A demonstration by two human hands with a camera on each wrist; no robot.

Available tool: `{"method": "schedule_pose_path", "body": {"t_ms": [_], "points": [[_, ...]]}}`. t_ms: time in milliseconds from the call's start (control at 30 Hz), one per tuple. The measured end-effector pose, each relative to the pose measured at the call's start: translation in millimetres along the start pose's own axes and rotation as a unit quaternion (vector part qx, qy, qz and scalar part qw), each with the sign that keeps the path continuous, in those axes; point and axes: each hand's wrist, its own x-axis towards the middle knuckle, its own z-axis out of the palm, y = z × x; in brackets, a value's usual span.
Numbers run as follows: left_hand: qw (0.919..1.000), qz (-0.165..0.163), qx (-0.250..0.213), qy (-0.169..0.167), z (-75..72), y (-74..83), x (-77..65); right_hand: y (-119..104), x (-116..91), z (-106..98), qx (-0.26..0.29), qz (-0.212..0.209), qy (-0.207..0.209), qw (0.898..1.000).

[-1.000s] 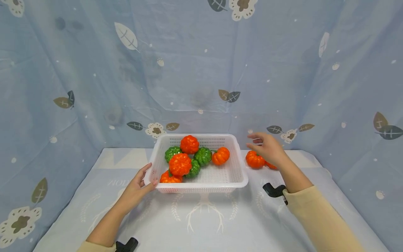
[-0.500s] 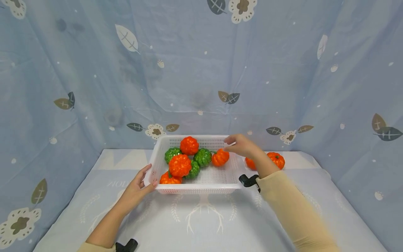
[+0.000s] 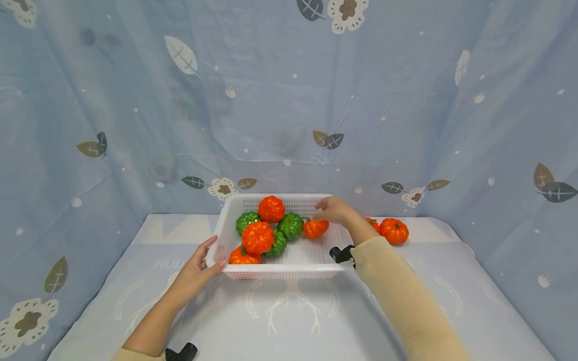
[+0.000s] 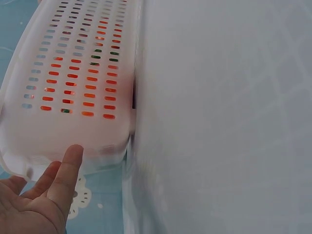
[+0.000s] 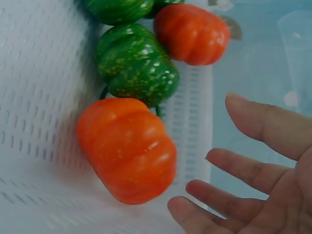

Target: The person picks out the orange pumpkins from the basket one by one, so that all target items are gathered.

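My left hand rests at the left front corner of a white perforated plastic basket, its straight thumb against the wall in the left wrist view. My right hand hovers over the basket's right part, fingers spread and holding nothing. Just below it lies an orange pumpkin, apart from the fingers in the right wrist view. A green pumpkin touches that orange one. Other green and orange-red pumpkins, including a glossy one, fill the basket's left half.
Right of the basket on the pale cloth, an orange pumpkin sits beside another pumpkin partly hidden by my right forearm. A blue patterned curtain hangs behind and at both sides.
My right hand has moved left, from above the pumpkins outside the basket to above the orange pumpkin inside it. My left hand and the basket have stayed in place.
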Motion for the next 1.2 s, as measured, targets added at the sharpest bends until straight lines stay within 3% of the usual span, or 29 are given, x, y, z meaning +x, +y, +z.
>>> {"method": "schedule_pose_path", "body": {"t_ms": [467,733,1200], "points": [[1.0,0.004,-0.008,-0.001,0.1,-2.3,0.2,1.4,16.0,17.0,-0.03,0.045,0.001,0.999],[1.0,-0.005,0.001,0.002,-0.2,-0.2,-0.3,-1.8,16.5,19.5,-0.08,0.04,0.012,0.996],[0.9999,-0.01,0.002,0.004,0.0,1.2,-1.2,2.1,21.3,21.6,-0.096,0.03,0.039,0.994]]}}
